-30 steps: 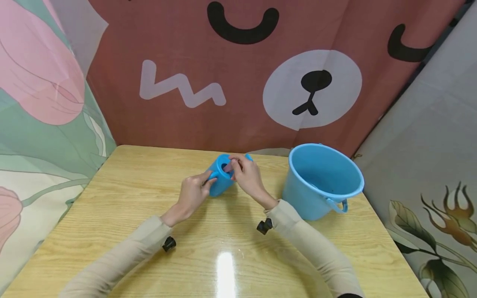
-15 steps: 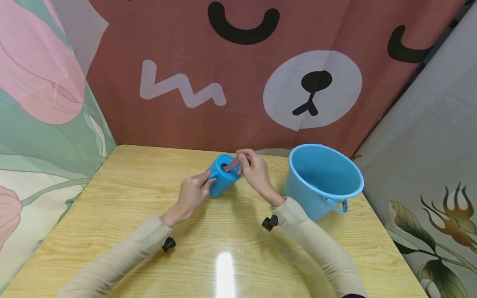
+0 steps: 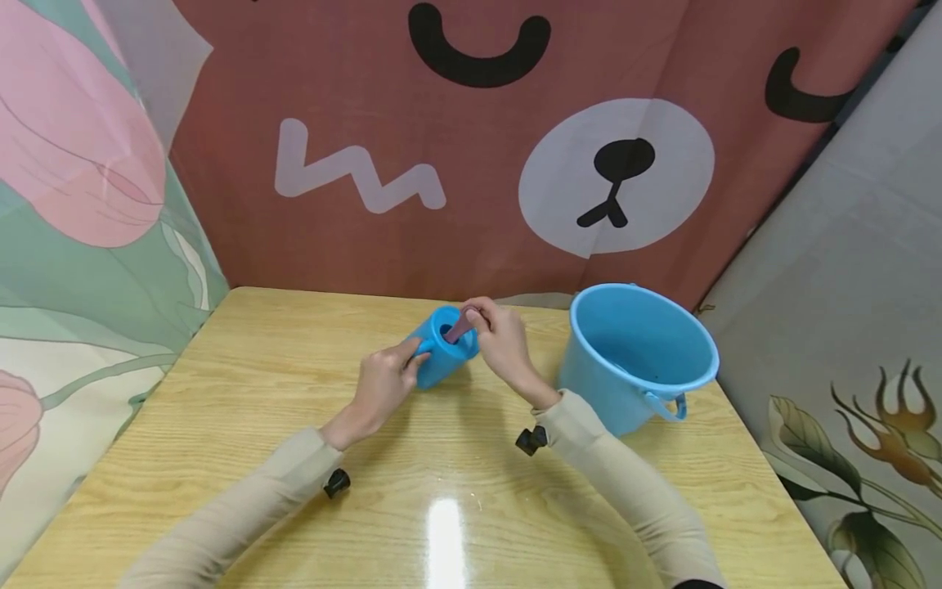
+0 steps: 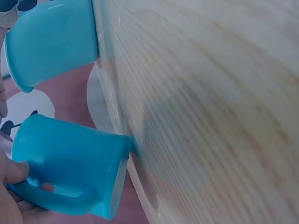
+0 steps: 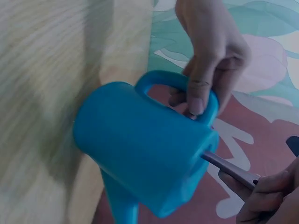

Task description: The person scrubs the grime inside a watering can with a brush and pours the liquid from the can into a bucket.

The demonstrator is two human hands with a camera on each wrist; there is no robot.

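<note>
A blue watering can (image 3: 439, 360) stands slightly tilted on the table, its round opening facing up. My left hand (image 3: 384, 384) grips its loop handle, seen well in the right wrist view, where the spout (image 5: 120, 196) points down on the far side. With my right hand (image 3: 504, 339) I pinch a mauve handle (image 3: 462, 324) that runs into the opening. The inserted end is hidden inside the can, so the kind of tool does not show. In the right wrist view a small hole marks the end of this handle (image 5: 229, 168) near my fingers.
A large light blue bucket (image 3: 611, 393) with a handle lug stands on the wooden table (image 3: 353, 507), just right of my right forearm. A printed bear curtain (image 3: 486, 245) hangs behind the table's back edge, with flowered curtains at both sides.
My right hand first drew back up and right, baring more of the mauve handle, then moved slightly back toward the can. The left hand keeps its grip; the can has barely shifted.
</note>
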